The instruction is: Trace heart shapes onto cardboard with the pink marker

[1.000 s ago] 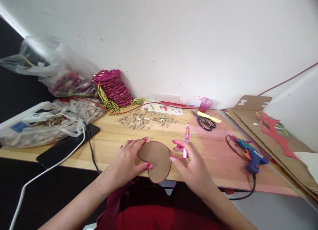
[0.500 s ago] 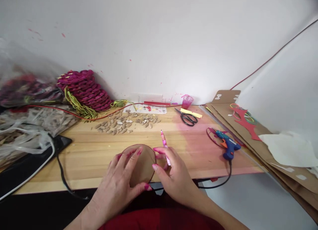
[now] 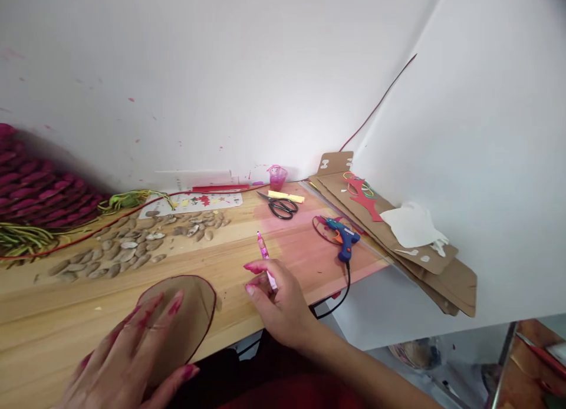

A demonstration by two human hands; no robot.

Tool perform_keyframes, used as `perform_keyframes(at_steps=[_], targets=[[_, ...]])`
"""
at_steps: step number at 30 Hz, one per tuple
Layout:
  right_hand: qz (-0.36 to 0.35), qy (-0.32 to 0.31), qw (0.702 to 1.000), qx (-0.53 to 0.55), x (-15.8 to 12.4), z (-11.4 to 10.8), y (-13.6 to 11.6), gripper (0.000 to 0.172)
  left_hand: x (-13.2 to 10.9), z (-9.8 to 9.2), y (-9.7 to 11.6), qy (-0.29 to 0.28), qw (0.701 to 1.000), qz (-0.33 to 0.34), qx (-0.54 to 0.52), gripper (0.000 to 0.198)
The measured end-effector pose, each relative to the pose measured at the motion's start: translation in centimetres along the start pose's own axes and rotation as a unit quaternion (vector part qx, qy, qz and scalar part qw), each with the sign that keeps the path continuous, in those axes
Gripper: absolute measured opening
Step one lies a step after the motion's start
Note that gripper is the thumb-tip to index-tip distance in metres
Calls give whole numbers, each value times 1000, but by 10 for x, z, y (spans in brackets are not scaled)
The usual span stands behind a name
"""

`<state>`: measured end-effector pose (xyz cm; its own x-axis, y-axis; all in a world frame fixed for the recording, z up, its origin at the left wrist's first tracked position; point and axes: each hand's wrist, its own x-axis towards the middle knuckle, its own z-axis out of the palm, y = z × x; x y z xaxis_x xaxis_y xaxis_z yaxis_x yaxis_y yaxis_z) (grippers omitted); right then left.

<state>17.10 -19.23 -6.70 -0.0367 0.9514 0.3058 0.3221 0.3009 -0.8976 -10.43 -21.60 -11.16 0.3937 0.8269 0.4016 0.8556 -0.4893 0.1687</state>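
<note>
A round brown cardboard piece (image 3: 194,309) with a dark reddish rim lies at the front edge of the wooden table. My left hand (image 3: 132,350) rests on it, fingers spread flat across its top and thumb towards the near edge. To the right of the cardboard, apart from it, my right hand (image 3: 278,303) is over the table with curled fingers. A pink and white pen (image 3: 263,245) is tucked between those fingers, its tip pointing away from me. Pink stains mark the fingertips of both hands.
Shells (image 3: 128,244) lie at the back left beside magenta braided material (image 3: 48,191). Black scissors (image 3: 283,208), a pink cup (image 3: 277,178) and a blue glue gun (image 3: 347,238) with its cable are further right. Cardboard sheets (image 3: 398,256) cover the right edge.
The view has turned to the right. My right hand has come off the cardboard and moved rightward with the pen. My left hand stays on the cardboard.
</note>
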Motion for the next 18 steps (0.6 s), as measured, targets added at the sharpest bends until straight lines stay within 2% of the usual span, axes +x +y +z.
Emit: perform_keyframes(at_steps=[3,5,7,9,11,13,16,18], targets=[[23,-1,1000,18,3,-2,1,29,2,1,3,-12,997,72,-7,79],[27,-4,999,30,5,-2,2,29,12,-4,6,-23,987,157,-30,74],[32,2,999,40,6,-2,3,28,23,-13,7,-63,974,212,-51,73],[39,6,998,50,6,-2,6,27,29,-20,7,-107,966,227,-68,72],[42,5,998,56,5,-2,9,26,30,-23,5,-120,968,205,-76,70],[38,2,998,55,4,-1,11,27,25,-19,1,-92,982,150,-72,70],[31,2,999,33,2,0,12,27,17,-7,-6,-42,998,30,-38,88],[25,-6,1000,18,1,0,10,27,14,0,-5,-27,999,-7,-27,99]])
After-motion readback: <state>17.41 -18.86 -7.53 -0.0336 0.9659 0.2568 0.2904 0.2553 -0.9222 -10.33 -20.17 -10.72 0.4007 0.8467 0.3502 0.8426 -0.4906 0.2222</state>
